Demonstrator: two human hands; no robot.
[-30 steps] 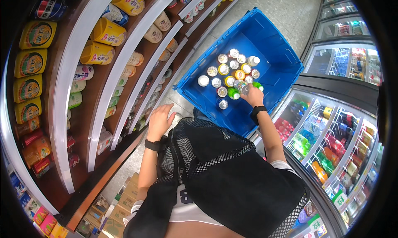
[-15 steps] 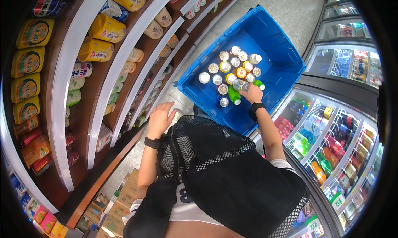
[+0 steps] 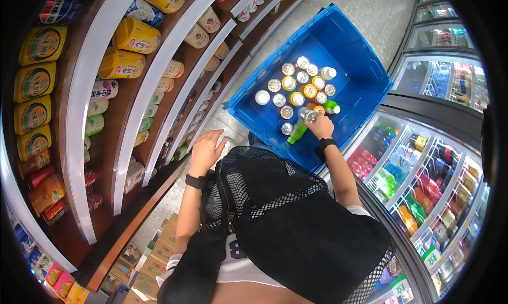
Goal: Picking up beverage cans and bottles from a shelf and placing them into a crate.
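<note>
My right hand [image 3: 320, 127] reaches down into a blue plastic crate [image 3: 365, 65]. Its fingers are closed round a small clear container with a silvery end [image 3: 308, 115], whose exact kind I cannot make out. Just beside this, a green bottle [image 3: 297, 133] lies tilted among the drinks. Upright cans [image 3: 297, 98], several of them with silver or yellow-rimmed tops, stand grouped on the crate floor. Another green bottle with a white cap [image 3: 332, 107] is to the right of them. My left hand [image 3: 207, 151] hangs outside the crate, near the shelves, fingers apart and holding nothing.
Curved shelves [image 3: 124, 118] packed with cans and tubs rise on the left. Glass-fronted drink coolers [image 3: 418, 171] line the right side, close to the crate. Cardboard boxes [image 3: 159, 259] stand low behind my left arm. Grey tiles [image 3: 354, 10] cover the floor.
My right hand has shifted slightly down and turned with the clear container. The green bottle beside it now leans toward the lower left. My left hand is nearly still.
</note>
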